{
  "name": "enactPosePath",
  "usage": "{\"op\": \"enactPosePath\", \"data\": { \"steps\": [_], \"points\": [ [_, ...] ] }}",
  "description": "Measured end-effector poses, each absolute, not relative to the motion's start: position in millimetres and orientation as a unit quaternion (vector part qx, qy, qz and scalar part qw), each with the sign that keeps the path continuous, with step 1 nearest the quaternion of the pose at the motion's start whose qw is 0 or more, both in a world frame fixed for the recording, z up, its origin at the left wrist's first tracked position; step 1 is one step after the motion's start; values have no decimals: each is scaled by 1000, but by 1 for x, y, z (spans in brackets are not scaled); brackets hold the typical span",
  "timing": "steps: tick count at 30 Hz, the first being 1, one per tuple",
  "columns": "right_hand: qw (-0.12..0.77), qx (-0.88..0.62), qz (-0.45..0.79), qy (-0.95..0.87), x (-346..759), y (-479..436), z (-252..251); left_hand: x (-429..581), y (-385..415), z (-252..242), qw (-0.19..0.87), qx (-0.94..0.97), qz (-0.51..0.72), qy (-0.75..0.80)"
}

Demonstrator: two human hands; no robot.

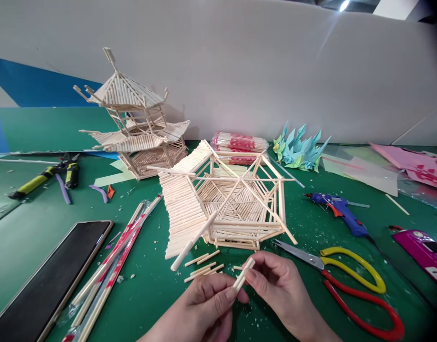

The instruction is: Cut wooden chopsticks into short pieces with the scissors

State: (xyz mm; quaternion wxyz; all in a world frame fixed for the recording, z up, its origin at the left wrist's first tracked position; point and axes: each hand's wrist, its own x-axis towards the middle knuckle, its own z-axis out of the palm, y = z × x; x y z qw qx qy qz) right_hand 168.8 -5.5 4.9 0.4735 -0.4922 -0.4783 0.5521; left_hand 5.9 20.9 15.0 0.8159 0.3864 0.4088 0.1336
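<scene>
Between my fingers is a pair of short wooden sticks [244, 275], laid side by side and tilted. My left hand [207, 304] pinches their lower end, and my right hand [275, 282] grips the upper end. Just beyond sits a six-sided stick frame [239, 199], with two roof panels [184, 206] covered in sticks on its left and bare spokes elsewhere. Several cut stick pieces [204, 266] lie on the green table in front of the frame, close to my left hand. Scissors [314, 260] with yellow and red handles rest open beside my right hand.
A tiered stick pagoda [132, 128] stands at the back left. Pliers [50, 175], a phone [54, 280] and wrapped chopsticks [114, 266] lie left. Rightward are a blue glue gun [341, 211], a magenta device [421, 251] and folded paper [300, 147]. Packed chopsticks [239, 142] lie behind.
</scene>
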Motion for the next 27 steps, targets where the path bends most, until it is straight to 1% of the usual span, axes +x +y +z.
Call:
{"op": "enactPosePath", "data": {
  "steps": [4,12,20,27],
  "points": [
    [452,-518,529,-498,169,-6,4,8,22,12,822,378,135,404],
    [445,-529,515,-506,169,-6,5,9,21,11,825,381,123,400],
    [449,-530,519,-498,169,-7,4,11,18,11,820,381,164,394],
    [460,-529,519,-490,169,-7,2,12,22,3,843,363,125,377]
  ]
}}
